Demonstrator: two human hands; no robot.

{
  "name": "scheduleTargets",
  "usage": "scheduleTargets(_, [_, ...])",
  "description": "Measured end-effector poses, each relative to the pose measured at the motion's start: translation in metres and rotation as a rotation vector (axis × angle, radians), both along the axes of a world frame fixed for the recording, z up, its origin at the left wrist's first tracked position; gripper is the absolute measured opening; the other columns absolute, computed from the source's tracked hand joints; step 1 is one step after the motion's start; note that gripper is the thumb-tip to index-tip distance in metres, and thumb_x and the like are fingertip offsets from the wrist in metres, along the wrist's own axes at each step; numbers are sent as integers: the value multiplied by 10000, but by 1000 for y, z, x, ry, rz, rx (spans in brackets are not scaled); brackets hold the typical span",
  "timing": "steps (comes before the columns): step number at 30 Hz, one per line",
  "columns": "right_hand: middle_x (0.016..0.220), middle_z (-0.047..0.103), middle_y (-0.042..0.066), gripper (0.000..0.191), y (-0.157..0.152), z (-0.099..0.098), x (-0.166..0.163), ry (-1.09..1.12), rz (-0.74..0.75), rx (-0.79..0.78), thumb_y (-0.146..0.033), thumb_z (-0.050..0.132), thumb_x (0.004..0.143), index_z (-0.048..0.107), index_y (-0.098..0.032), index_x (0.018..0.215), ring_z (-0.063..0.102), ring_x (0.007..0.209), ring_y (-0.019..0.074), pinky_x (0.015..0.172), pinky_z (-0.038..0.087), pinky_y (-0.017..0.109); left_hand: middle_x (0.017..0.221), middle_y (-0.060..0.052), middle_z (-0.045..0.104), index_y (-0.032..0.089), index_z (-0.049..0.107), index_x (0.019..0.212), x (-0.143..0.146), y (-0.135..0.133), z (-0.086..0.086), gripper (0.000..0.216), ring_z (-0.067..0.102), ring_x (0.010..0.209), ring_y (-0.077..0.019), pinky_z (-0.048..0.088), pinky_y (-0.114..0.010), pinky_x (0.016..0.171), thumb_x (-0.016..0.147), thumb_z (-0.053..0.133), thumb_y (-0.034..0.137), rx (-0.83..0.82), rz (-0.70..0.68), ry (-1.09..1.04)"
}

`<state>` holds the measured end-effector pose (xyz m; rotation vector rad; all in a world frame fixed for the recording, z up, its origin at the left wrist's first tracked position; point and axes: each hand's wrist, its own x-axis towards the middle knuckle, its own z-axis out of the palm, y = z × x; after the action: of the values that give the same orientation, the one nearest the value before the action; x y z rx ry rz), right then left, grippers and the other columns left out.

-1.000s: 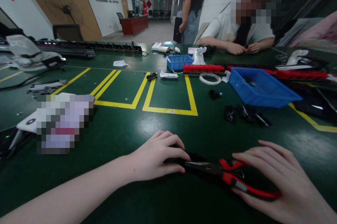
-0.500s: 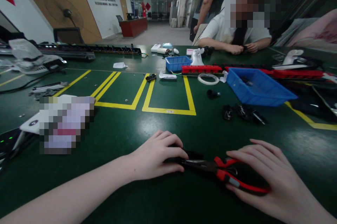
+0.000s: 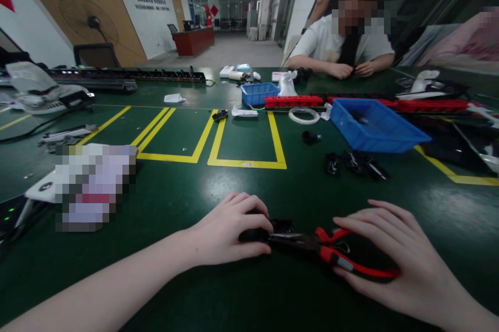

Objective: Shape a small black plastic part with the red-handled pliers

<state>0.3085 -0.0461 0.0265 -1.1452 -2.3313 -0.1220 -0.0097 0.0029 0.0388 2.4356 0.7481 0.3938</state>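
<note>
My left hand (image 3: 230, 230) lies low on the green table (image 3: 241, 186), its fingers curled over a small black part (image 3: 273, 228) that is mostly hidden beneath them. Red-handled pliers (image 3: 331, 254) rest flat on the table with their dark jaws reaching the black part at my left fingertips. My right hand (image 3: 397, 259) covers the pliers' red handles, fingers wrapped round them with the fingertips spread forward.
Several loose black parts (image 3: 353, 163) lie beyond my hands, beside a large blue bin (image 3: 376, 127). Farther back are a small blue bin (image 3: 257, 93), red strips (image 3: 294, 100) and a tape ring (image 3: 304, 115). A person in white sits across the table. A blurred box (image 3: 93, 181) lies left.
Both hands, the pliers and the black part stay together; they sit slightly higher and further left in view as the camera shifts. A standing person at the back has moved out of sight.
</note>
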Motion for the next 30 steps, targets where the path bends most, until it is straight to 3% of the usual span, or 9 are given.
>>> scheduleTargets(10, [954,711,26,468,-4,8,-4,26,-23,-51,-347,691,752,562,-310,1201,679,838,298,1013,416,590,1188,-37,597,219,659,1066,1,-1,4,205,539,1095,-221,412,-380,950,904,668,344,-21,11,22])
scheduleTargets(25, [990,710,33,486,-1,3,-3,-9,-10,-29,-386,713,765,570,-266,1214,675,876,250,1002,416,547,1181,-50,601,216,660,1063,1,0,2,202,540,1087,-229,413,-387,951,910,654,348,-17,7,11])
scheduleTargets(30, [978,715,35,449,-1,3,-4,-1,-17,-72,-393,698,770,579,-273,1186,682,864,279,995,426,572,1184,-43,595,223,658,1072,0,2,-2,213,537,1086,-225,408,-378,941,903,662,353,-4,1,7])
